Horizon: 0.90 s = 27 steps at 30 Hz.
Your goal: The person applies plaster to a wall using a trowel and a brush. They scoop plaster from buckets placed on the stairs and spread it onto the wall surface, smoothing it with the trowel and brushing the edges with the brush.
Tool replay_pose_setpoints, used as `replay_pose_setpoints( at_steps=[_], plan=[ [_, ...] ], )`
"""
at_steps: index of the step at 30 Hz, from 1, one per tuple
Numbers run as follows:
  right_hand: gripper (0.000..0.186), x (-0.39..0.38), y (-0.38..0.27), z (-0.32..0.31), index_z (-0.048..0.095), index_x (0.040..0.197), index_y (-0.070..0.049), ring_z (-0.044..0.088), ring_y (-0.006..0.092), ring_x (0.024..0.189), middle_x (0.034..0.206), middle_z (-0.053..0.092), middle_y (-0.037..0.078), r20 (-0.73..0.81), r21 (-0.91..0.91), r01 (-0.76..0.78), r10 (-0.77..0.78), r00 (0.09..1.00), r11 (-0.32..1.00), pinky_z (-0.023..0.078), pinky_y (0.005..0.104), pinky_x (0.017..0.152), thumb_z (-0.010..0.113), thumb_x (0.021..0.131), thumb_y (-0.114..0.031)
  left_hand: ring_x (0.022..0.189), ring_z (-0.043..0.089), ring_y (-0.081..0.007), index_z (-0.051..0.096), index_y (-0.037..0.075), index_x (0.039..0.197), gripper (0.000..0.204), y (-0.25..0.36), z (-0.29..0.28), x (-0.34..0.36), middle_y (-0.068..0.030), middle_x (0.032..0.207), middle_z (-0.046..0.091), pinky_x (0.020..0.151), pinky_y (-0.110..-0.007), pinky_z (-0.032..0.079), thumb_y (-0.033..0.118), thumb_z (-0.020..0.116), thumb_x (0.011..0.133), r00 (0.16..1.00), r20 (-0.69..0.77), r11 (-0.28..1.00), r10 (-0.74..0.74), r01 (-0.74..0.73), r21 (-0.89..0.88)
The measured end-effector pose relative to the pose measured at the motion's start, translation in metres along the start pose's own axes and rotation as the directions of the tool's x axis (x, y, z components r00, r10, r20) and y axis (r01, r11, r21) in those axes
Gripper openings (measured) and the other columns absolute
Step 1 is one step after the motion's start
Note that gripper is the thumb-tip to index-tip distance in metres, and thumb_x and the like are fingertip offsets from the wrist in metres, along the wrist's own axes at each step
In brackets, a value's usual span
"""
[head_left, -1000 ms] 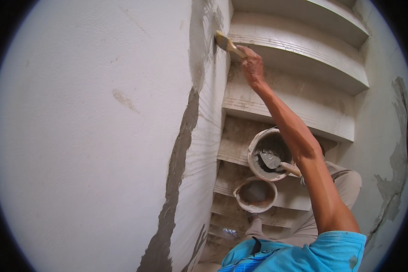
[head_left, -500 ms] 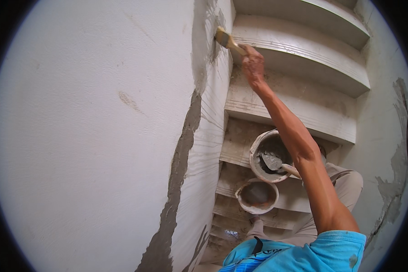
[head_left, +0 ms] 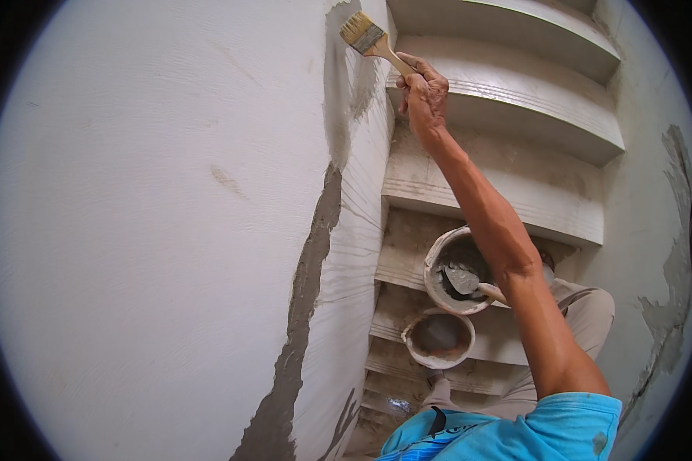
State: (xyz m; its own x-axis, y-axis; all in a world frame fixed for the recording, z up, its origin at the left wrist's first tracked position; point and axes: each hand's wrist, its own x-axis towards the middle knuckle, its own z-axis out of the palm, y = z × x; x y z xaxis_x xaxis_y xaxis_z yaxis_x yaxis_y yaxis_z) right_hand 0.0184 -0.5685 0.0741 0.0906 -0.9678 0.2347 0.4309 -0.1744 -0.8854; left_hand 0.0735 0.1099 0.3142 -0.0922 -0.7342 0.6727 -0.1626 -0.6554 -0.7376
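Note:
My right hand point(head_left: 425, 91) is closed around the wooden handle of a flat paintbrush point(head_left: 364, 34). The pale bristles point up and left, at the top of a strip of grey mortar point(head_left: 337, 84) along the edge of the white wall. Whether the bristles touch it, I cannot tell. Lower down, the mortar strip point(head_left: 307, 269) is darker and rougher. Below my right forearm, a bucket point(head_left: 430, 265) of grey mortar holds a trowel point(head_left: 461, 279), its handle resting over the rim. A smaller bucket point(head_left: 409, 346) with murky liquid stands nearer. My left hand is out of view.
Stair steps point(head_left: 507, 180) rise away on the right of the white wall point(head_left: 146, 230). Another wall point(head_left: 646, 253) with grey mortar patches bounds the stairs on the far right. My legs point(head_left: 588, 307) are close to the buckets.
My right hand has turned and the brush has shifted up and left, from the corner beside the steps toward the wall's edge. The buckets and trowel stay in place.

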Motion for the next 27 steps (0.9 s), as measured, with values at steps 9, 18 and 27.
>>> replay_pose_setpoints(
  at_steps=[9,18,27],
  plan=[
    [0.039,0.004,0.064,-0.029,0.072,0.114,-0.004,0.046,0.0109,0.044,0.067,0.055,0.001,-0.121,-0.293,-0.333,0.311,0.943,0.896,0.041,0.0275,0.033,0.048,0.084,-0.003,0.139,0.031,-0.0546,0.047,0.001,0.141,0.058,0.022,0.0,0.013,-0.0271,0.149,0.038,0.108,-0.075,0.027,0.042,0.054,0.101,0.972,0.002,0.964,-0.233,0.232,-0.13],
    [0.04,-0.006,0.063,-0.028,0.071,0.115,-0.006,0.041,0.0075,0.044,0.066,0.053,0.0,0.001,-0.237,-0.331,0.341,0.94,0.913,0.038,0.0269,0.032,0.047,0.083,-0.002,0.14,0.03,-0.0541,0.045,0.002,0.142,0.059,0.013,-0.001,0.005,-0.0318,0.153,0.031,0.108,-0.075,0.028,0.043,0.055,0.101,0.978,0.001,0.969,-0.211,0.209,-0.13],
    [0.04,-0.013,0.037,-0.027,0.071,0.114,-0.004,0.037,0.0081,0.041,0.063,0.049,-0.001,0.028,0.084,-0.345,0.344,0.939,0.935,0.038,0.027,0.032,0.045,0.084,-0.002,0.141,0.031,-0.0525,0.048,0.004,0.142,0.059,0.019,0.0,0.007,-0.0314,0.152,0.032,0.108,-0.074,0.03,0.045,0.055,0.1,0.961,-0.012,0.945,-0.275,0.268,-0.189]
  ],
)
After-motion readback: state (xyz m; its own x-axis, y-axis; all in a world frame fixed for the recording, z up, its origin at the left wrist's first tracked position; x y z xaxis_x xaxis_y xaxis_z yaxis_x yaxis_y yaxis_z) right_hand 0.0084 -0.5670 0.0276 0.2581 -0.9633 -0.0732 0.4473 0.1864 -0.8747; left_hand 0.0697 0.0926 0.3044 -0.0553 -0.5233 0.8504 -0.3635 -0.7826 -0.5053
